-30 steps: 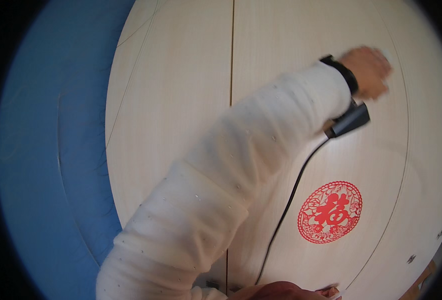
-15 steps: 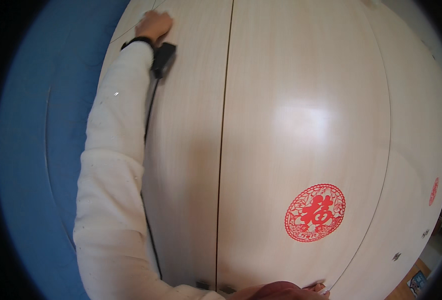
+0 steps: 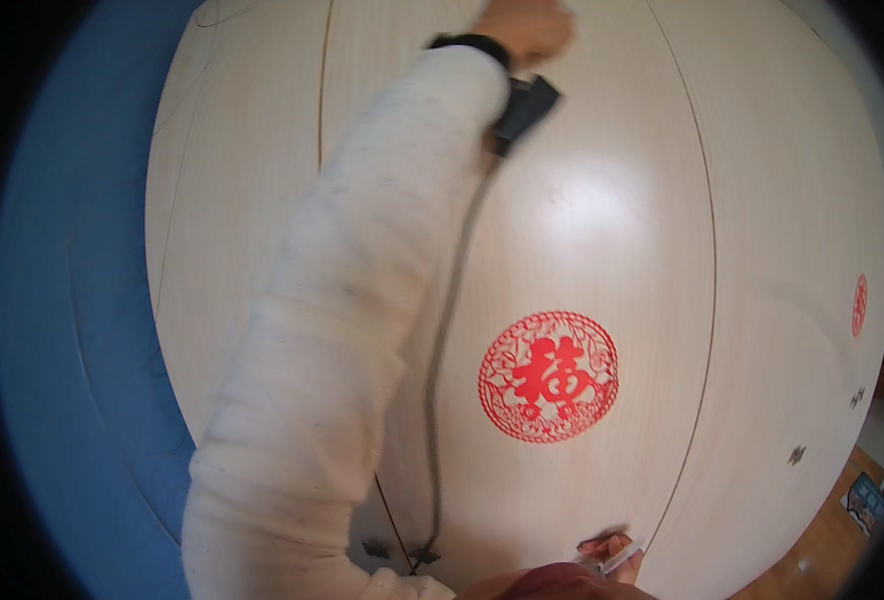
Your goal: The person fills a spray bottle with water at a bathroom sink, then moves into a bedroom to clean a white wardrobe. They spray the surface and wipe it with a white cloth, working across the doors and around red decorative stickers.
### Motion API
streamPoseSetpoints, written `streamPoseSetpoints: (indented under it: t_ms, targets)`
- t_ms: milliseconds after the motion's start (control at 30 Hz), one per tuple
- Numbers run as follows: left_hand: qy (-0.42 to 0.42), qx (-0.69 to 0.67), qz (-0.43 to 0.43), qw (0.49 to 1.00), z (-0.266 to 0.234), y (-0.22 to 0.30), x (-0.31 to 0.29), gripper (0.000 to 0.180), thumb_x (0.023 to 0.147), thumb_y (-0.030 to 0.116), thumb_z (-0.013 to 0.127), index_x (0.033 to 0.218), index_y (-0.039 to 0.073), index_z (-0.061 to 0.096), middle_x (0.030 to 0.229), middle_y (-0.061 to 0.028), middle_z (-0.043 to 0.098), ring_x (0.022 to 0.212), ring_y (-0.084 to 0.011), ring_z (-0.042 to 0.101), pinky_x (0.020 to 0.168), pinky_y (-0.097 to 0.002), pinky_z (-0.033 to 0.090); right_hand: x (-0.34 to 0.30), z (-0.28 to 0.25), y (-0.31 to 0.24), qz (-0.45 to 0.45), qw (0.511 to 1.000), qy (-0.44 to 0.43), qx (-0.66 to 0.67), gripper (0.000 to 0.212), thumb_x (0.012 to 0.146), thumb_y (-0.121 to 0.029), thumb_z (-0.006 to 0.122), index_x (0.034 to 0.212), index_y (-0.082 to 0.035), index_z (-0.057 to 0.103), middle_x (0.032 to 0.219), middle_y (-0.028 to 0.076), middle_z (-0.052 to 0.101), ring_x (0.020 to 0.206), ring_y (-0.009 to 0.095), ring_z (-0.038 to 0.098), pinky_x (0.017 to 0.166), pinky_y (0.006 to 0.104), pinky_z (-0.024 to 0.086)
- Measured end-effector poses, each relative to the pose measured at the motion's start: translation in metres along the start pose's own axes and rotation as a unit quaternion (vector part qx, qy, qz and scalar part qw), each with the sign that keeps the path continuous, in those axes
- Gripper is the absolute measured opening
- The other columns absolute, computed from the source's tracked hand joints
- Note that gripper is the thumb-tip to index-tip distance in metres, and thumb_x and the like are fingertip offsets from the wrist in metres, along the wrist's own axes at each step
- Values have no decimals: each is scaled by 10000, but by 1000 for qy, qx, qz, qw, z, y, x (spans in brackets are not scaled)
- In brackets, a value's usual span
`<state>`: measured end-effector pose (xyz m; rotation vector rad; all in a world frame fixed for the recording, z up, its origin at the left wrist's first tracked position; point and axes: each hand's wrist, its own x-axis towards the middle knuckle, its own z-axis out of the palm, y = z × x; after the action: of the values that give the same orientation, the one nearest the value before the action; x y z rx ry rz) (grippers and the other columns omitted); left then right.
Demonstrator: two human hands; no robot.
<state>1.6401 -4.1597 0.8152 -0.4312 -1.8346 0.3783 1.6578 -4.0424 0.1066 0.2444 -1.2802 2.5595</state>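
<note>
My left arm, in a white sleeve, reaches up across pale wood-grain door panels [image 3: 522, 240]. Its hand [image 3: 527, 30] is at the top edge, curled and smeared by motion, close to or against the panel; its fingertips and anything under them are hidden. A black band [image 3: 472, 45] circles that wrist. Beside it sits a small black box [image 3: 524, 115] with a dark cable [image 3: 434, 390] running down along the arm. Low in view, my right hand [image 3: 617, 560] lies by a panel seam, fingers closed around a small pale, see-through piece [image 3: 622, 553].
A round red paper-cut decoration [image 3: 549, 377] is stuck on the middle panel, another [image 3: 859, 305] farther right. Blue surface [image 3: 82, 300] fills the left side. Small metal fittings [image 3: 796, 456] show at lower right, above a wooden floor [image 3: 797, 570] with a printed packet [image 3: 865, 502].
My left hand has swept right across the panels, box and cable with it. The view has shifted, so the red decoration sits farther left and more of my right hand shows.
</note>
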Motion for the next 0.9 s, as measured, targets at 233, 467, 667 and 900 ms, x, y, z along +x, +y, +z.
streamPoseSetpoints:
  t_ms: [233, 467, 667, 900]
  targets:
    - [177, 104, 311, 928, 88, 102, -111, 499, 970, 310, 407, 1322, -41, 445, 1365, -205, 489, 1273, -363, 455, 1040, -474, 371, -38, 11, -10, -27, 997, -65, -25, 290, 921, -197, 583, 738, 27, 599, 843, 187, 689, 838, 282, 673, 781, 370, 513]
    - [132, 300, 25, 945, -5, -72, -182, 424, 920, 156, 431, 1293, -35, 497, 1330, -217, 500, 1252, -337, 451, 1032, -520, 338, -91, -6, -12, -8, 995, -43, -90, 300, 923, -210, 582, 735, 23, 602, 877, 214, 691, 833, 272, 664, 776, 375, 517]
    - [180, 344, -250, 887, -45, -255, -328, 503, 950, 299, 436, 1338, -20, 424, 1423, -189, 417, 1264, -364, 456, 998, -615, 356, -116, 2, -41, -2, 992, -32, -121, 307, 937, -203, 561, 731, 22, 588, 897, 223, 685, 876, 295, 675, 765, 375, 529]
    - [99, 247, -473, 840, -23, -251, -515, 616, 989, 335, 322, 1450, -69, 261, 1520, -249, 253, 1429, -442, 123, 1144, -564, 97, -127, 15, -50, 52, 990, -72, -113, 258, 940, -138, 520, 776, 37, 614, 916, 207, 689, 892, 282, 677, 773, 355, 536]
